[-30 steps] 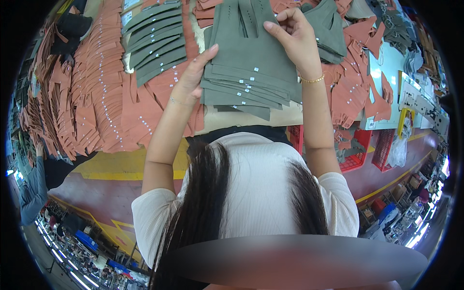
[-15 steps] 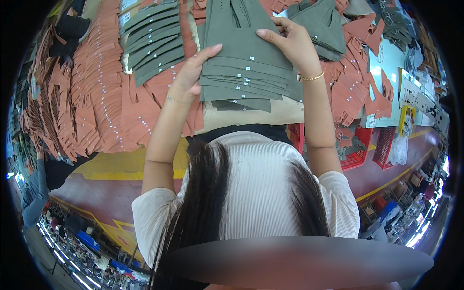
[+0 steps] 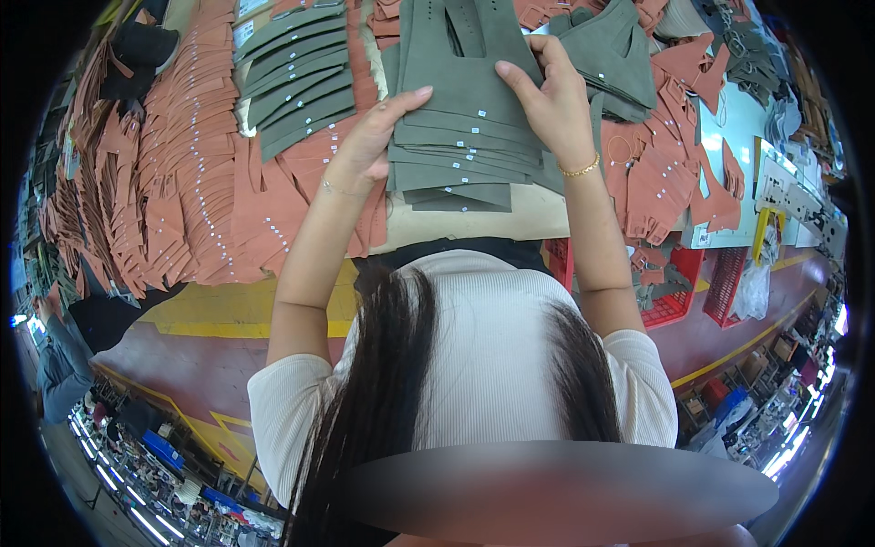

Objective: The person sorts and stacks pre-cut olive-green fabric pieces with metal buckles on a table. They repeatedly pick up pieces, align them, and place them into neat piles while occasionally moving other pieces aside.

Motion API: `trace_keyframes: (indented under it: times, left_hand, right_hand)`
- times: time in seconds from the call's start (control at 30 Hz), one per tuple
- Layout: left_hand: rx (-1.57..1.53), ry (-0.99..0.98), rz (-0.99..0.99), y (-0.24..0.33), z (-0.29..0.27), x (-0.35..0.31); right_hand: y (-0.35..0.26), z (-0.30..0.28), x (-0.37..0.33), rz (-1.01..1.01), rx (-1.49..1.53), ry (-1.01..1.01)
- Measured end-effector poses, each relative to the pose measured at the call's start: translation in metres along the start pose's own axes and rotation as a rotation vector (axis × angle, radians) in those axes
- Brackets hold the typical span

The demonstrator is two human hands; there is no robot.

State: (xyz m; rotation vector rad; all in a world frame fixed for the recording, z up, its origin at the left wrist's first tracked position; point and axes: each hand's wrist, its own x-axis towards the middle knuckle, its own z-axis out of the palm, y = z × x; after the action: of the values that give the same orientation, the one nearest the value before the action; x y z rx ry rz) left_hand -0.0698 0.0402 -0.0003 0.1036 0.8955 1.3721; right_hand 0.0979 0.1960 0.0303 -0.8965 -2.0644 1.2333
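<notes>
A fanned stack of dark green, leather-like cut panels (image 3: 460, 87) lies in front of me, with slots and small holes at the far end and a small white sticker near each front edge. My left hand (image 3: 375, 137) holds its left edge, thumb on top and the other fingers mostly hidden. On the right edge, my right hand (image 3: 554, 100) grips with the thumb pressed on the top panel and fingers curled around the side.
Rows of orange cut panels (image 3: 196, 164) cover the table's left. Beside them lies another green stack (image 3: 301, 82). More green panels (image 3: 606, 55) and orange pieces (image 3: 661, 182) are to the right. Red crates (image 3: 674, 296) stand below. A person's sleeve (image 3: 62, 365) shows far left.
The table and stack have shifted slightly rightward in the picture. Both hands stay at the stack's edges. At far left, the other person's arm has moved a little.
</notes>
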Motion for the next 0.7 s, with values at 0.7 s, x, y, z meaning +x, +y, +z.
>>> trace_keyframes:
  times: [0.7]
  left_hand:
    - [-0.008,-0.014,0.045,-0.006,-0.017,0.001]
  right_hand:
    - [-0.026,0.014,-0.016,-0.302,-0.322,0.065]
